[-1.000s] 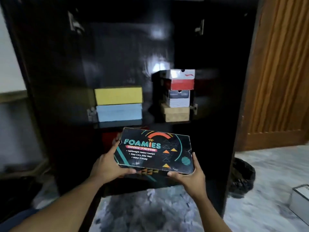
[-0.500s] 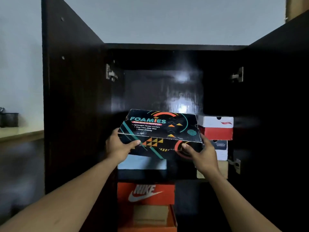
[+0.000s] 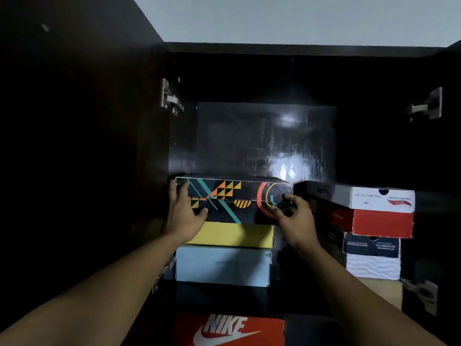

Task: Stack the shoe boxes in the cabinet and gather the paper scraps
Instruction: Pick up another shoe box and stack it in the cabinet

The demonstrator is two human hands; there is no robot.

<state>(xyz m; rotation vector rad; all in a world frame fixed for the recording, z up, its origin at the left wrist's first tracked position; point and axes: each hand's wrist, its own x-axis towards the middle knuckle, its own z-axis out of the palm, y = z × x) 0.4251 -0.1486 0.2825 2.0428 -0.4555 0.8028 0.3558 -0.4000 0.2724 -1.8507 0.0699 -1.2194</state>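
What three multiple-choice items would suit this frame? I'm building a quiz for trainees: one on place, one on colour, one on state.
1. The patterned black box rests on: A a table; B the yellow box; C the floor.
2. The box under the yellow one is: A green; B purple; C light blue.
3. The patterned box is touched by: A both hands; B one hand; C neither hand.
Key: 1 B, its base lies on the yellow lid. 2 C, the light blue box sits directly beneath. 3 A, the left hand and the right hand each have fingers on its front.
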